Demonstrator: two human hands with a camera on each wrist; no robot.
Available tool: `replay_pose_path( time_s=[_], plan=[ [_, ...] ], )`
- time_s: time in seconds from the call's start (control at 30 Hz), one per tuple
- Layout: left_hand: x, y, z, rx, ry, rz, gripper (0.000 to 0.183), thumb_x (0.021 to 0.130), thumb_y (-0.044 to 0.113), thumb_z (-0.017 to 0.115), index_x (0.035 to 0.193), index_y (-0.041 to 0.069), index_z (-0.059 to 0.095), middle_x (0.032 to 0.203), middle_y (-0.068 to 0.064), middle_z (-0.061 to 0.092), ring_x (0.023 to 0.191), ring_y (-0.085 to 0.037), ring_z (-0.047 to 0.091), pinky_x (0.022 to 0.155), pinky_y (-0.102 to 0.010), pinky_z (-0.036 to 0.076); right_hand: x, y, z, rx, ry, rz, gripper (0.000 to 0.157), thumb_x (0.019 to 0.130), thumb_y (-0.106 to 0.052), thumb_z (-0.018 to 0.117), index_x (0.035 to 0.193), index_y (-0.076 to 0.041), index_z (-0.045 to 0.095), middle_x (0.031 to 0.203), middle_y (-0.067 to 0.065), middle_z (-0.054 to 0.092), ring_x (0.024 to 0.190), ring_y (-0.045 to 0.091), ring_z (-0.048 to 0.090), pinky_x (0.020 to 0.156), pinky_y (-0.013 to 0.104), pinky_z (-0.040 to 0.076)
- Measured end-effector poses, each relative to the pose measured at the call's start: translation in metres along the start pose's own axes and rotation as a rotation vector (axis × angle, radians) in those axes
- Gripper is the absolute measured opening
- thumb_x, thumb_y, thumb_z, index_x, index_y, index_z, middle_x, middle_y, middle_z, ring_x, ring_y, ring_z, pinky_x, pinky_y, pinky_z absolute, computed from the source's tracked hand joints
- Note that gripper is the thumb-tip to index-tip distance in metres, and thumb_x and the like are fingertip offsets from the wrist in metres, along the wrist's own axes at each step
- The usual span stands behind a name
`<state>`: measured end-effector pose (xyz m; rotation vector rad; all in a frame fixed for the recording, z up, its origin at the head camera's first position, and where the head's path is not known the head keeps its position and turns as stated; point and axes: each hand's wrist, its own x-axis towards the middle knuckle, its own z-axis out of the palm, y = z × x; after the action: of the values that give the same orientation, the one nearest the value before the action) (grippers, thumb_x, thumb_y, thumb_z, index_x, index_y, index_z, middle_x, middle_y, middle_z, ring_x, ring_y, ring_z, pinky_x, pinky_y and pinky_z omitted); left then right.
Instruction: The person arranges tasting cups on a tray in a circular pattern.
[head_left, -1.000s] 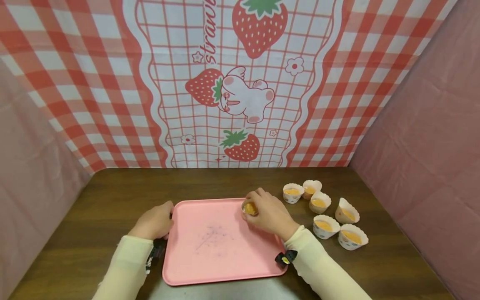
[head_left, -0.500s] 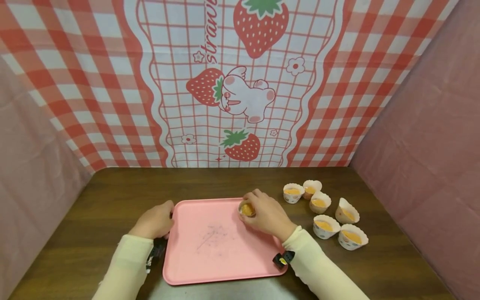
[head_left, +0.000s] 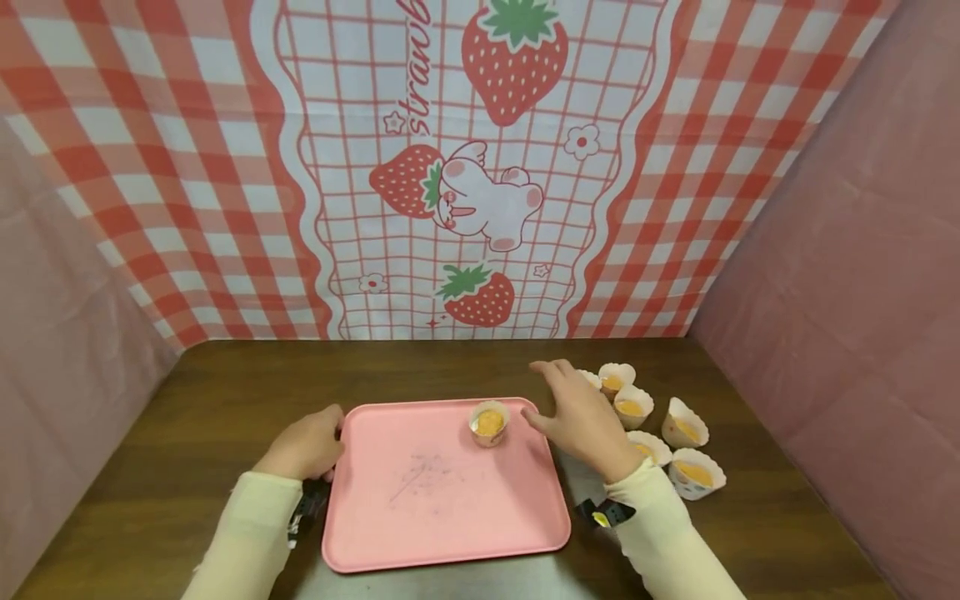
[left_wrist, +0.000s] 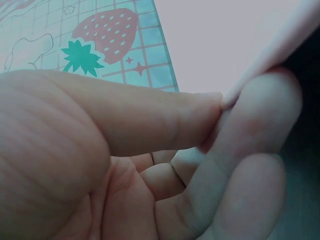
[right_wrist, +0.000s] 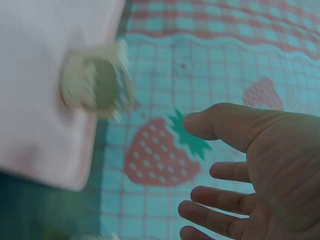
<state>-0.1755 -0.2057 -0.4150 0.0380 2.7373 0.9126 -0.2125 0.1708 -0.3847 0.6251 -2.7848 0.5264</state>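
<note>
A pink tray lies on the wooden table. My left hand pinches its left rim; in the left wrist view the thumb and fingertips meet at the tray's edge. One cupcake, yellow inside a pale paper cup, stands upright near the tray's far right corner. To its right, my right hand hovers by the tray's right edge with fingers spread and nothing held. The right wrist view shows the open palm apart from the blurred cupcake.
Several more cupcakes stand at the table's right side, among them one at the front, one at the far right and one behind. The right hand partly covers some. A checked strawberry cloth hangs behind the table.
My right hand has let go of the cupcake, leaving it on the tray, and moved right with fingers spreading. The left hand stays at the tray's rim. The head view has shifted slightly.
</note>
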Motion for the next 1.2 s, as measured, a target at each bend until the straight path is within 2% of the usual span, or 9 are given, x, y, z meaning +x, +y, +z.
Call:
replay_pose_path(
  time_s=[0.13,0.3,0.43,0.53,0.8,1.07,1.2],
  plan=[
    [0.000,-0.001,0.000,0.010,0.004,0.000,0.013,0.094,0.001,0.055,0.107,0.001,0.056,0.062,-0.007,0.058,0.054,-0.021,0.054,0.056,-0.034,0.043,-0.002,0.009,-0.015,-0.007,0.065,0.009,0.064,0.087,-0.028,0.081,0.141,-0.004,0.056,0.131,0.017,0.061,0.109,0.033,0.065,0.086,0.051,0.055],
    [0.001,-0.001,0.002,0.024,-0.001,0.010,0.014,0.093,0.001,0.056,0.108,0.000,0.056,0.063,-0.007,0.058,0.055,-0.021,0.054,0.057,-0.034,0.043,-0.007,0.014,-0.028,-0.019,0.098,0.023,0.065,0.087,-0.028,0.081,0.141,-0.003,0.056,0.132,0.018,0.061,0.108,0.036,0.064,0.084,0.053,0.055],
    [0.004,-0.004,0.003,0.000,-0.009,0.011,0.016,0.095,0.002,0.056,0.111,0.000,0.056,0.063,-0.007,0.058,0.054,-0.021,0.055,0.056,-0.034,0.044,-0.010,0.015,-0.038,-0.032,0.113,0.053,0.068,0.087,-0.030,0.081,0.144,-0.004,0.053,0.134,0.017,0.059,0.113,0.039,0.061,0.086,0.058,0.052],
    [0.006,-0.007,0.003,-0.037,-0.018,0.003,0.019,0.097,0.004,0.056,0.116,-0.001,0.055,0.064,-0.008,0.059,0.052,-0.020,0.056,0.054,-0.034,0.045,-0.011,0.015,-0.042,-0.037,0.126,0.044,0.068,0.087,-0.031,0.080,0.144,-0.004,0.053,0.134,0.018,0.058,0.113,0.040,0.061,0.086,0.059,0.052],
    [0.004,-0.009,0.000,-0.066,-0.027,0.004,0.018,0.097,0.005,0.056,0.115,-0.001,0.055,0.062,-0.008,0.060,0.051,-0.020,0.055,0.052,-0.033,0.045,-0.009,0.014,-0.046,-0.039,0.172,0.016,0.066,0.087,-0.030,0.080,0.141,-0.004,0.055,0.131,0.017,0.058,0.107,0.037,0.064,0.079,0.054,0.055],
    [0.003,-0.004,0.001,-0.048,-0.028,-0.006,0.022,0.099,0.005,0.056,0.118,-0.003,0.054,0.065,-0.008,0.059,0.052,-0.020,0.055,0.054,-0.033,0.045,-0.008,0.015,-0.042,-0.032,0.128,0.066,0.066,0.087,-0.031,0.080,0.143,-0.006,0.055,0.135,0.018,0.057,0.112,0.042,0.061,0.086,0.059,0.052],
    [0.004,-0.003,0.002,-0.039,-0.030,-0.005,0.021,0.098,0.005,0.056,0.118,-0.003,0.054,0.063,-0.008,0.059,0.052,-0.020,0.054,0.054,-0.033,0.045,-0.009,0.016,-0.041,-0.029,0.121,0.086,0.066,0.087,-0.031,0.081,0.143,-0.007,0.055,0.136,0.017,0.058,0.112,0.043,0.060,0.084,0.059,0.053]
  ],
)
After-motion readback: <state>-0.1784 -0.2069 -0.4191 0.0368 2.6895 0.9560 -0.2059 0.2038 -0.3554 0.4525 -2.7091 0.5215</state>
